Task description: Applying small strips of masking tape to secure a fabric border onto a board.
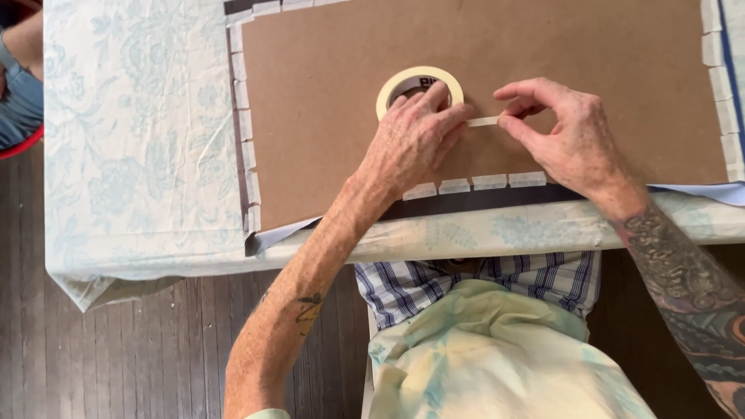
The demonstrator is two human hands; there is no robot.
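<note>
Closest to the lens was the pale apron (497, 357) over a plaid shirt (403, 283), with dark floorboards (155, 357) underneath. Past that, the desk (140, 155) had a floral cloth on it, and a brown board (326, 140) lay flat on top, edged with short bits of tape (475, 184) down its left side and along the near edge.

Going left to right: the left hand (411, 143) sat on the tape roll (419, 87), which lay flat on the board about mid-way across. Its fingers (438, 105) were curled over the ring's near rim and into the hole, pinning it down rather than lifting it. A short strip (483, 121) ran out from the roll to the right hand (570, 140), thumb and forefinger pinched shut on the free end, other fingers loosely bent.

My read: the roll's light and stiff enough, best held by the rim or through the hole. That strip looked thin, tearable and sticky on one side, so I'd grip only the very tip or it'd fold on itself.
</note>
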